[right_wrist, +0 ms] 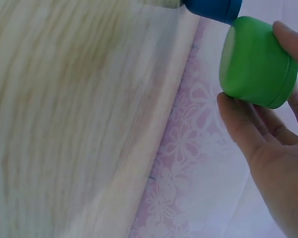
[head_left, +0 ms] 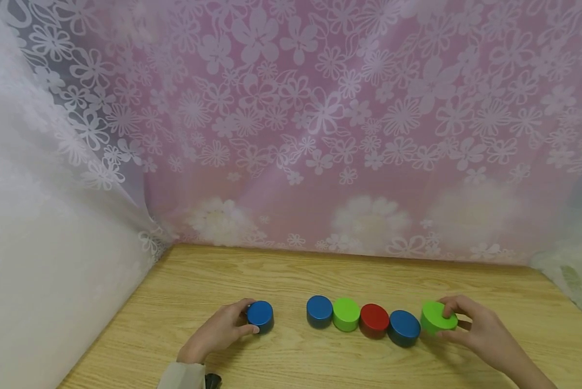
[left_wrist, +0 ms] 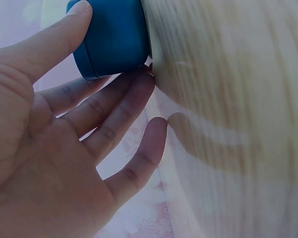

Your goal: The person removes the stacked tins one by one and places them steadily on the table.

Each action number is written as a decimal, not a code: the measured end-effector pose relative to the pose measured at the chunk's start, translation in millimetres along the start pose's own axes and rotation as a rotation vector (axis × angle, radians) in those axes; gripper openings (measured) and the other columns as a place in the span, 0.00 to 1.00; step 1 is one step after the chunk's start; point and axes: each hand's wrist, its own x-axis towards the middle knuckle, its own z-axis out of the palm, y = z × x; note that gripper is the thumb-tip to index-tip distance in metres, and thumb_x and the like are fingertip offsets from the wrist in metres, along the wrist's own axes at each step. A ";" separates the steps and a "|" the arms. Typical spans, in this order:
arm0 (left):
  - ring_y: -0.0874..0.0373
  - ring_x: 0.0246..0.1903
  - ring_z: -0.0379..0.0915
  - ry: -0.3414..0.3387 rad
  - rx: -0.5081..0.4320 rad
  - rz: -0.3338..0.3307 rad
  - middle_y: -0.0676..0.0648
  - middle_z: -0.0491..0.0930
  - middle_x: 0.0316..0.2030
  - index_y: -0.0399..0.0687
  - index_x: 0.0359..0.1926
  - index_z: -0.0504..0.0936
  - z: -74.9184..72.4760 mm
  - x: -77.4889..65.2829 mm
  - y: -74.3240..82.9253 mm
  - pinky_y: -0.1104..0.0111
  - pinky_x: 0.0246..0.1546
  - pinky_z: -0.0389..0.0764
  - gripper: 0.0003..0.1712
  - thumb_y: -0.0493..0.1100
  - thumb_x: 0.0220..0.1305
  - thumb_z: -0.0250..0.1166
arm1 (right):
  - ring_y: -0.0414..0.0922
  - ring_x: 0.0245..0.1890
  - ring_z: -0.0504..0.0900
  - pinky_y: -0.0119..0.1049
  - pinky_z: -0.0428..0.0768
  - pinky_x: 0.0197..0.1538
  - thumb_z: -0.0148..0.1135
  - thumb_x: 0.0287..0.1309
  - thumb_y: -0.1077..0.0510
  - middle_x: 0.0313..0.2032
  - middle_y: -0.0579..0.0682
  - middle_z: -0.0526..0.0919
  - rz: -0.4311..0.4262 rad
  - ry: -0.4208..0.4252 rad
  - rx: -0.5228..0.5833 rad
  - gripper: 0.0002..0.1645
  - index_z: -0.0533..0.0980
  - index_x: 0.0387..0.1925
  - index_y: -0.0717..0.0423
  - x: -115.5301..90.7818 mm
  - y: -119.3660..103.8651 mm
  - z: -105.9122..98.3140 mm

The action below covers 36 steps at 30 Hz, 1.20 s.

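My left hand (head_left: 226, 326) pinches a blue round tin (head_left: 260, 316) between thumb and fingers. That tin stands upright on the wooden table, left of a row of similar tins. In the left wrist view, the thumb lies on its lid edge and the little finger stays apart from it. At the row's right end, my right hand (head_left: 480, 330) grips a green round tin (head_left: 435, 317). The right wrist view shows this green tin (right_wrist: 258, 62) raised off the table, tilted, beside a blue tin (right_wrist: 213, 9).
Between the hands, a blue tin (head_left: 319, 312), a green tin (head_left: 346, 314), a red tin (head_left: 374, 321) and another blue tin (head_left: 405, 328) form a slightly slanting row on the table (head_left: 271, 270). A pink flowered cloth (head_left: 291, 135) hangs behind. A small black object (head_left: 213, 381) shows by the left sleeve.
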 end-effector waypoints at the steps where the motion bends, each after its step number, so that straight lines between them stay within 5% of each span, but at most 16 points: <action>1: 0.44 0.49 0.80 0.000 0.001 0.001 0.37 0.80 0.54 0.28 0.67 0.70 0.1 0.0 -0.1 0.49 0.50 0.80 0.34 0.39 0.65 0.71 | 0.20 0.45 0.71 0.45 0.87 0.40 0.81 0.43 0.68 0.52 0.67 0.80 0.011 -0.010 -0.004 0.24 0.71 0.33 0.57 -0.4 0.3 -0.2; 13: 0.44 0.50 0.80 0.000 -0.001 0.013 0.36 0.80 0.54 0.27 0.67 0.70 0.4 0.1 -1.3 0.49 0.51 0.80 0.34 0.39 0.66 0.71 | 0.22 0.42 0.72 0.37 0.86 0.38 0.80 0.41 0.71 0.49 0.66 0.80 0.047 -0.067 -0.037 0.24 0.71 0.31 0.60 -1.7 5.2 2.0; 19: 0.44 0.50 0.80 0.004 -0.003 0.018 0.36 0.80 0.54 0.28 0.66 0.70 0.6 -0.1 -2.7 0.49 0.51 0.80 0.33 0.39 0.66 0.71 | 0.25 0.42 0.75 0.41 0.87 0.40 0.81 0.43 0.68 0.50 0.66 0.80 0.079 -0.138 -0.038 0.23 0.71 0.31 0.59 -1.3 8.1 1.2; 31: 0.44 0.50 0.80 0.001 -0.014 0.027 0.36 0.80 0.54 0.29 0.66 0.70 0.3 -1.0 -1.7 0.50 0.50 0.81 0.33 0.39 0.65 0.71 | 0.20 0.44 0.71 0.37 0.85 0.39 0.80 0.43 0.69 0.50 0.69 0.78 0.007 -0.183 -0.016 0.24 0.70 0.32 0.59 -3.4 15.4 4.3; 36: 0.44 0.50 0.80 0.004 -0.009 0.031 0.36 0.80 0.54 0.28 0.66 0.70 0.5 -0.7 -1.3 0.49 0.51 0.81 0.33 0.38 0.65 0.71 | 0.37 0.46 0.81 0.41 0.86 0.41 0.80 0.43 0.68 0.52 0.70 0.78 0.051 -0.209 -0.025 0.23 0.71 0.32 0.59 -1.3 14.5 3.6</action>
